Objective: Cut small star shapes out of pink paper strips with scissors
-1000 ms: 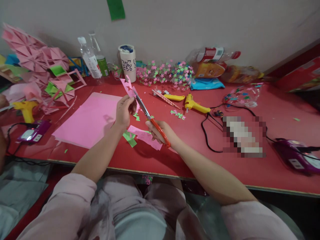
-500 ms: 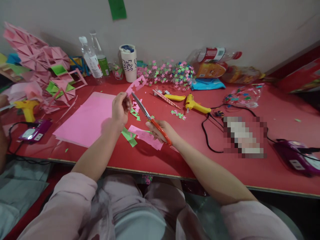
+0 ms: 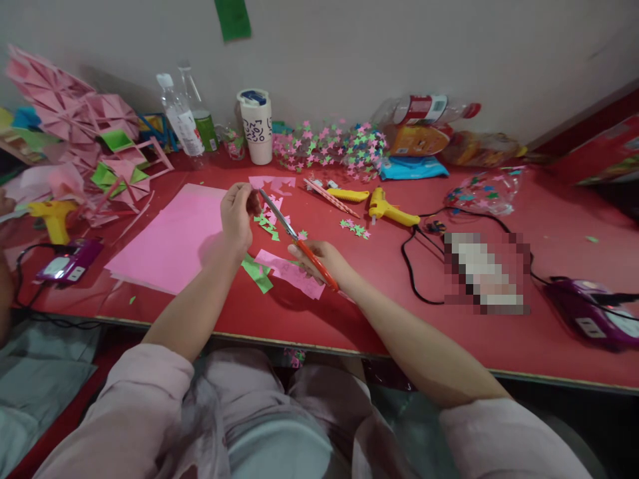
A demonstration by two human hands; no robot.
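My right hand (image 3: 319,261) grips a pair of scissors (image 3: 287,226) by its orange handle. The blades look closed and point up and left, with the tip close beside the fingers of my left hand (image 3: 238,209). The fingers of that hand are pinched together, and I cannot make out what they hold. Just beyond the scissor tip a pink paper strip with star-shaped cutouts (image 3: 273,183) appears to lie on the table. Below my hands are another pink strip (image 3: 289,274) and green paper scraps (image 3: 257,274). Small green and pink offcuts (image 3: 268,225) lie beside the blades.
Pink paper sheets (image 3: 170,239) cover the table's left part. A tumbler (image 3: 257,130), a water bottle (image 3: 186,126) and star-covered bottles (image 3: 329,146) line the wall. At right are a yellow glue gun (image 3: 392,208), cut stars (image 3: 355,229) and a purple power strip (image 3: 594,313).
The pink strip with star cutouts has left my left hand and dropped to the table. The scissors have shifted slightly left and down, and their blades look closed.
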